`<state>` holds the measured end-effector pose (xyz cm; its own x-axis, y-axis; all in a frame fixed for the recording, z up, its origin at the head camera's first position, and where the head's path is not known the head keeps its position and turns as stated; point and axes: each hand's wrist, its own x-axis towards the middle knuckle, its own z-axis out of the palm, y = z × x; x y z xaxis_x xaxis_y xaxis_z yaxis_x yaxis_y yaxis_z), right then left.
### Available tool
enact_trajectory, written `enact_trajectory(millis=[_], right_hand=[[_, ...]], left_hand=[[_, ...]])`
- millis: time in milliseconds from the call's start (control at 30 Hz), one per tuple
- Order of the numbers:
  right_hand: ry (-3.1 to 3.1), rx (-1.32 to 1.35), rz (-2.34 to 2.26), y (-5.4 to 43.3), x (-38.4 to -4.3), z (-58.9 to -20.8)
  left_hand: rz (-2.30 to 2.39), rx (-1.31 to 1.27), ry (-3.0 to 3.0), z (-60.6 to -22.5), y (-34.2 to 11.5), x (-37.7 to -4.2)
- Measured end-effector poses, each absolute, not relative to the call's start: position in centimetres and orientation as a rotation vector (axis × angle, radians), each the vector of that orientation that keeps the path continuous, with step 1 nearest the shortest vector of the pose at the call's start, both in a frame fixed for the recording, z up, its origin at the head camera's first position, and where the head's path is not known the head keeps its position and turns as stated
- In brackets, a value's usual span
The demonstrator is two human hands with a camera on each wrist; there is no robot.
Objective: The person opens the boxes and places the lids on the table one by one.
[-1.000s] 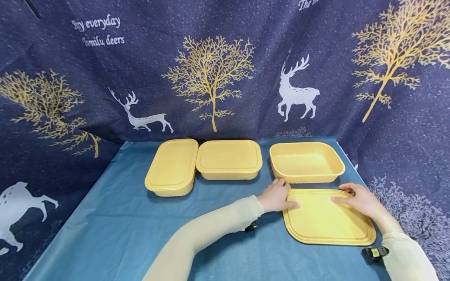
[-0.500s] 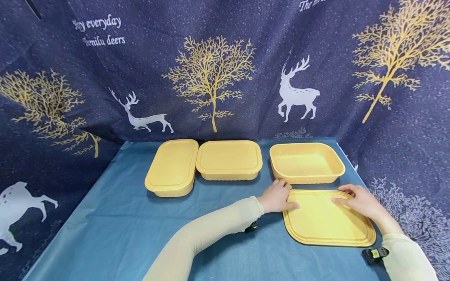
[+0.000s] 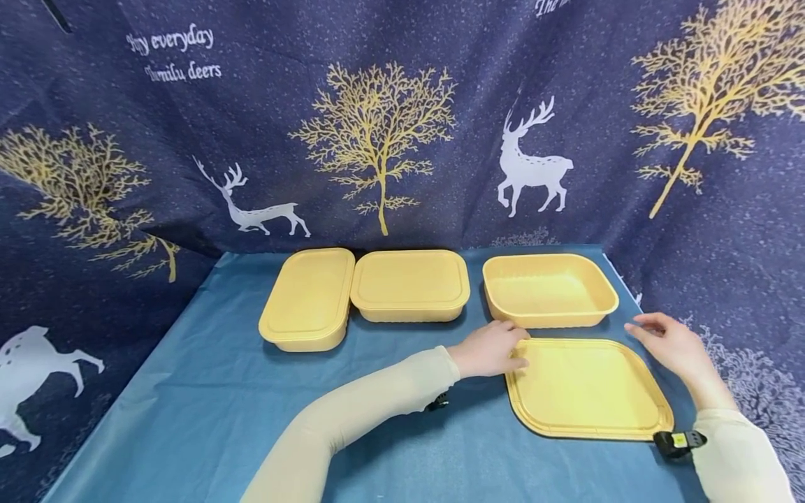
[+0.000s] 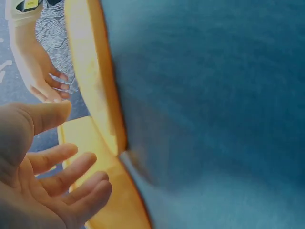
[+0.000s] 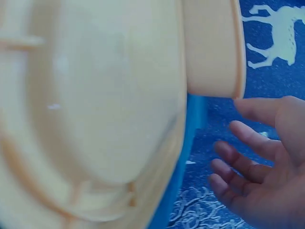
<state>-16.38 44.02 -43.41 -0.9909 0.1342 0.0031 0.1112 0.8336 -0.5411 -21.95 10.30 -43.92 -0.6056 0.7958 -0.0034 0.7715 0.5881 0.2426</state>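
A yellow rectangular lid [image 3: 591, 391] lies flat on the blue cloth, its raised rim facing up. Directly behind it stands an uncovered yellow food container [image 3: 550, 290]. My left hand [image 3: 493, 349] hovers at the lid's far left corner, overlapping it in the head view. Seen from the left wrist, that hand's fingers [image 4: 76, 174] are loosely spread, holding nothing. Off the lid's far right corner is my right hand [image 3: 676, 349], fingers relaxed and slightly bent. The right wrist view shows its palm bare beside the lid [image 5: 109, 95] and the container [image 5: 212, 47].
Two lidded yellow containers, one turned lengthwise [image 3: 311, 297] and one crosswise [image 3: 410, 283], stand side by side at the back left. A dark blue patterned curtain [image 3: 440, 42] hangs behind and beside the cloth-covered table [image 3: 207, 405].
My right hand has let go of the lid and moved off to the right. My left hand has loosened and shifted slightly left. The lid and containers stay in place.
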Motion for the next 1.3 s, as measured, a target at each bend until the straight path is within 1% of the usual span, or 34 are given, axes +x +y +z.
enact_trajectory(millis=[133,233,467,633,1000,1300], right_hand=[[-2.871,-0.28,0.845,43.5,-16.9,-42.6],[-2.802,-0.269,0.819,42.6,-17.4,-42.0],[-2.634,-0.198,0.864,39.1,-19.3,-40.5],[-2.521,-0.09,0.871,36.2,-20.8,-40.3],[-2.42,0.042,0.984,30.4,-23.4,-39.6],[-2.359,0.133,1.073,25.1,-25.4,-38.6]], left_hand=[[0.38,1.426,2.662,-42.8,9.3,-22.2],[0.418,1.464,2.649,-42.0,8.4,-22.5],[0.545,1.423,2.697,-39.9,5.0,-23.6],[0.681,1.309,2.774,-39.1,1.9,-24.8],[0.966,0.933,2.958,-37.2,-6.3,-26.9],[1.18,0.755,3.067,-35.8,-10.2,-27.5]])
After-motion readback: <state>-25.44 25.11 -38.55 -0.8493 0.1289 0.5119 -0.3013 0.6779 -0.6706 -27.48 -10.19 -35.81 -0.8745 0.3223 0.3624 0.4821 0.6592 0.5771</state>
